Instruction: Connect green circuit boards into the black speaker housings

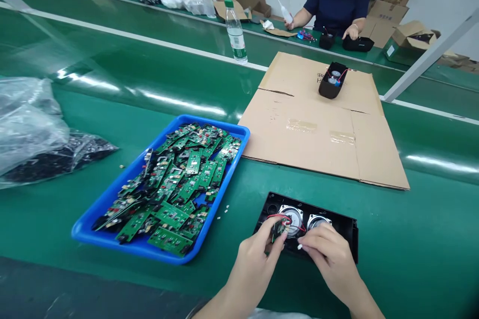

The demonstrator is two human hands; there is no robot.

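Note:
My left hand [258,254] pinches a small green circuit board [277,231] above a black speaker housing [346,224]. Red wires [275,216] run beside the board. Two round speakers with silver frames sit in the housing; the left speaker [294,217] shows more than the right one [318,220], which my right hand partly covers. Between the thumb and fingers of my right hand [329,254] is a small white connector [300,246], over the housing's front edge. Both hands hide part of the housing.
A blue tray [202,239] heaped with circuit boards stands left of the housing. Behind lies a cardboard sheet [314,144] bearing another speaker housing [330,88]. Plastic bags [33,129] lie far left, a bottle [235,35] stands behind, and a person [337,5] sits across.

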